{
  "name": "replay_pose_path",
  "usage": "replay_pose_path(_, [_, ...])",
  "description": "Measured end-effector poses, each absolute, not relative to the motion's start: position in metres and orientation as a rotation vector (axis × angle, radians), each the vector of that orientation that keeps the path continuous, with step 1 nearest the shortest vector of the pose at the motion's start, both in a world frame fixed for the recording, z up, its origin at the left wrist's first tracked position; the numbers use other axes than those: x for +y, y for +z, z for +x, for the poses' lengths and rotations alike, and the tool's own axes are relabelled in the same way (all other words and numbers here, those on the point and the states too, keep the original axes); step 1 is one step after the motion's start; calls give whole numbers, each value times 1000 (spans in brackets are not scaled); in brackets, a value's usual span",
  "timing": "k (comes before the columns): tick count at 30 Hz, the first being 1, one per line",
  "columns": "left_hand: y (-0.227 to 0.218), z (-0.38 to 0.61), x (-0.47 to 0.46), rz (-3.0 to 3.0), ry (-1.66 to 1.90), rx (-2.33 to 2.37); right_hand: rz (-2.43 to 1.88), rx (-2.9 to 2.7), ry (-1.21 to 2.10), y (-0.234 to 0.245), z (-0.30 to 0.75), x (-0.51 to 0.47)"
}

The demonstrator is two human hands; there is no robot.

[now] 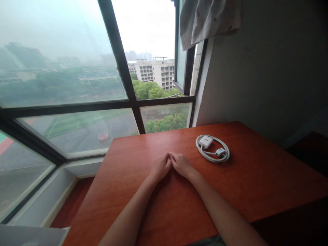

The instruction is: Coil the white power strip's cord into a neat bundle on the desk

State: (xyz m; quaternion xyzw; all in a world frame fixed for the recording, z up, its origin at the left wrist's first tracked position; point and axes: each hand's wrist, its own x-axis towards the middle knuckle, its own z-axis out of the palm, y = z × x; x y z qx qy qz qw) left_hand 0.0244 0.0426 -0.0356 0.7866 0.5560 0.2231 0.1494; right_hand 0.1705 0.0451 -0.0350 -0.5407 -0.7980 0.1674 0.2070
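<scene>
My left hand (161,166) and my right hand (181,164) rest together on the reddish-brown wooden table (123,184). Their fingers are curled inward and meet at the tips, with the undersides hidden from view. No object shows in either hand. To the right of my right hand, and apart from it, lies a white extension cord (212,160) coiled in a loop. Its socket block (205,141) sits at the upper left inside the coil, and its plug (220,152) lies at the lower right.
Large dark-framed windows (133,100) stand beyond the table and along the left, with one pane swung outward. A light curtain (205,24) hangs at the upper right by a grey wall (256,75). Reddish flooring (74,201) shows left of the table.
</scene>
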Motion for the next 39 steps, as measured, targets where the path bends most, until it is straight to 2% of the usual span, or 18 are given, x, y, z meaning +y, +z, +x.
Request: replay_pose_path(39, [-39, 24, 44, 2301, 678, 1569, -1496, -2220, 451, -38, 171, 46])
